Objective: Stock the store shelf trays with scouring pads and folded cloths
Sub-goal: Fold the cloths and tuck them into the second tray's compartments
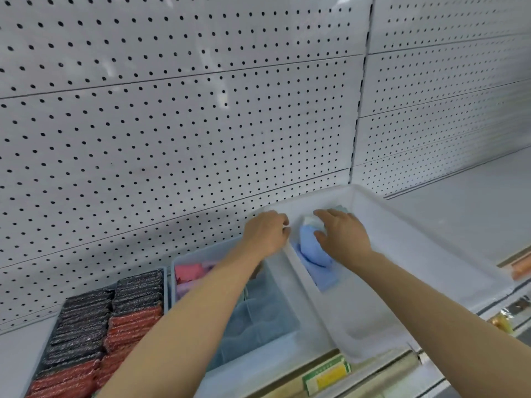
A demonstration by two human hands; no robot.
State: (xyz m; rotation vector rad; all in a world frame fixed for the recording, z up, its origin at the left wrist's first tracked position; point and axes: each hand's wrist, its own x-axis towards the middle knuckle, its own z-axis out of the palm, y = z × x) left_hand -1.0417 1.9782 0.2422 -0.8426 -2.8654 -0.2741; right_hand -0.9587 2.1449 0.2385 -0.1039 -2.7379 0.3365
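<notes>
Spanning the whole background, the white pegboard wall (pixel 178 116) rises behind the shelf (pixel 471 214), and everything else can be placed from the big white tray (pixel 425 254) that sits angled on that shelf. Just left of that tray stands a clear bin (pixel 258 334) holding grey-blue folded cloths (pixel 253 320) toward the front and pink cloths (pixel 188 272) at the back; further left again lie rows of black and red scouring pads (pixel 94 326), packed tight. Below the tray's front corner a yellow price label (pixel 326 374) hangs on the shelf edge. Inside the tray, at its far left end, a blue folded cloth (pixel 313 251) rests against the wall, with paler cloths behind it. The right hand (pixel 340 234) lies over that bundle, fingers curled and pressing down on it. The left hand (pixel 268 232) is closed over the tray's left rim, seemingly steadying it. The likely step is seating the cloths at the tray's end. The risk, as I judge it, is that the soft fold opens or slumps once the pressure is released, or that the tilted tray slides along the shelf if the rim grip loosens.
</notes>
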